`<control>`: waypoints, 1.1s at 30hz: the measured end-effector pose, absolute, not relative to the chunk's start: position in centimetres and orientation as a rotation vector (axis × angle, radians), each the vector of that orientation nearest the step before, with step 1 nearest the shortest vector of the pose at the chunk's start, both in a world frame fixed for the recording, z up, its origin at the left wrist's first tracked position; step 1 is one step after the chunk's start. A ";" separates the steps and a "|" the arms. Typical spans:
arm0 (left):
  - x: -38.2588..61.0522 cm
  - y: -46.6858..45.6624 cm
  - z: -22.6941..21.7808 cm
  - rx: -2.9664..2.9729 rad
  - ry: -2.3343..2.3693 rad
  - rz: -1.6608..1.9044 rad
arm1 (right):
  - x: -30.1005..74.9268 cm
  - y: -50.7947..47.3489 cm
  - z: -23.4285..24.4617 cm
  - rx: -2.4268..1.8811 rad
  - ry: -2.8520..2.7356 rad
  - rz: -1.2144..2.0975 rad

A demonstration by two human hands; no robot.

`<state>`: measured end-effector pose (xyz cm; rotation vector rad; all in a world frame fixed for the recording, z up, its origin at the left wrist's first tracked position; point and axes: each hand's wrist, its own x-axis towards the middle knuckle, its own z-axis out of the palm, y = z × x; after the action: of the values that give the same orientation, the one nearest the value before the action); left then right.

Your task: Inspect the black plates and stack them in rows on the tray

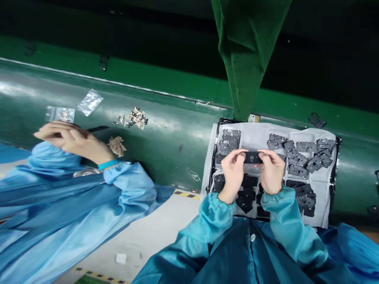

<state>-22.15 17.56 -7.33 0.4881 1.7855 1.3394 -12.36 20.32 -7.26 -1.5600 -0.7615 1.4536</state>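
Between my two hands is a small flat black plastic plate (253, 157) with a little square feature in its middle. My left hand (233, 173) pinches its left end between thumb and fingers. The right end is gripped the same way by my right hand (271, 170). Both hands hold it level over a tray (250, 132) lined with white sheet. Similar black parts (297, 159) lie in loose groups on the tray's right side, and a stack (231, 141) sits at its upper left. Darker black parts (247, 193) lie beneath my wrists, partly covered.
To the left, a co-worker's hands (71, 138) are over the green bench (174, 134). Small piles of light-coloured pieces (138, 118) and clear plastic bags (90, 101) lie there. A green cloth (248, 51) hangs behind the tray. One black part (317, 120) lies beyond the tray.
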 end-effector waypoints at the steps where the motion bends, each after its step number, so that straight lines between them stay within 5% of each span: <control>1: -22.6 18.6 -7.7 0.569 1.801 1.319 | -12.4 21.2 -8.0 -1.557 -0.802 1.439; 6: -27.2 22.3 -7.6 1.112 1.828 1.135 | -12.5 27.0 -11.6 -1.617 -1.165 1.257; 12: -29.3 16.1 -5.3 1.652 1.717 0.715 | -9.0 24.0 -9.8 -1.580 -1.800 0.691; 18: -26.1 11.0 -7.6 1.960 1.571 0.198 | -7.1 14.5 -9.4 -1.363 -2.366 0.947; 33: -26.4 12.0 -9.5 2.198 1.274 0.147 | -5.4 14.4 -9.1 -1.552 -2.058 0.926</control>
<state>-26.35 11.98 -9.48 2.1980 1.2743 0.1468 -5.39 14.38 -9.10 -1.5519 -2.0576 0.9264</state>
